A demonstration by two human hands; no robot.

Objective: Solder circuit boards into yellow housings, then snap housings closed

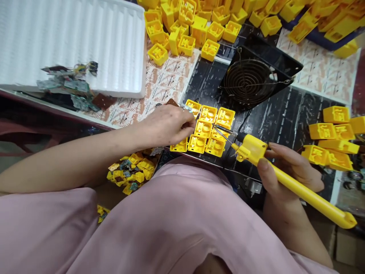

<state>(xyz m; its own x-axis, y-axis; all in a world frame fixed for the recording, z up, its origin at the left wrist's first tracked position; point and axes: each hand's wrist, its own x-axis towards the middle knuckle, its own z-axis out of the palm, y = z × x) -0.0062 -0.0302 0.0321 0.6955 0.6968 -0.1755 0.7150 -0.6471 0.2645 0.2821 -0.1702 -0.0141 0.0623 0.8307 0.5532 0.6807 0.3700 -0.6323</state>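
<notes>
Black sheeting [281, 118] spreads beneath yellow boxes [203, 128]. Near right, the right hand [299, 167] grips a soldering iron [253, 147], probably light, stiff, best held by its handle [319, 199]; the left hand [171, 123] curls over the left boxes, hold unclear.

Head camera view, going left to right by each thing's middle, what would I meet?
White foam tray, left hand, grid of open yellow cases, black fan, right hand, loose group of yellow cases.
</notes>
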